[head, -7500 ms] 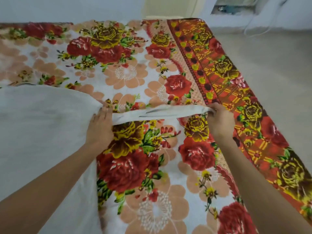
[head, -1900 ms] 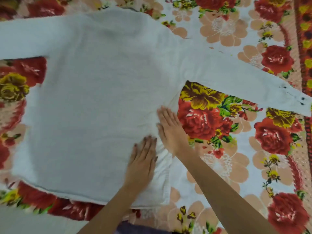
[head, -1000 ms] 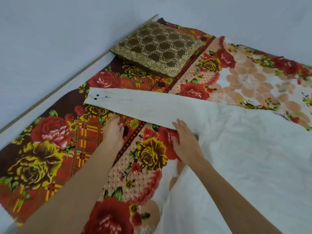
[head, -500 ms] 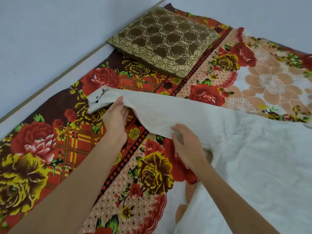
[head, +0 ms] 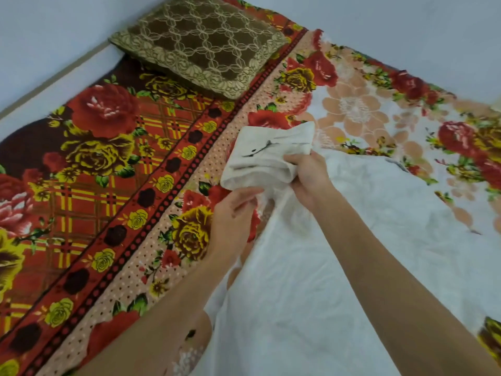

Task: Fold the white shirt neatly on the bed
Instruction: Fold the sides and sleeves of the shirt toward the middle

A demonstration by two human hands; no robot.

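Note:
The white shirt [head: 352, 253] lies spread over the right half of the floral bed cover [head: 95, 185]. Its left sleeve [head: 265, 156] is lifted off the bed and doubled back toward the body, the cuff with dark buttons facing up. My left hand [head: 235, 210] grips the sleeve fabric from below at the fold. My right hand [head: 309, 177] holds the sleeve just right of the cuff, fingers curled round the cloth. The shirt's lower part runs out of view at the bottom.
A brown and gold patterned cushion [head: 200, 42] lies at the head of the bed, beyond the sleeve. The bed's left edge meets a pale wall [head: 40, 50]. More floral cover shows at the far right [head: 461, 137].
The sleeve lay stretched out to the left; both hands have lifted it and carried the cuff right, folding it over toward the shirt body. My hands have come close together.

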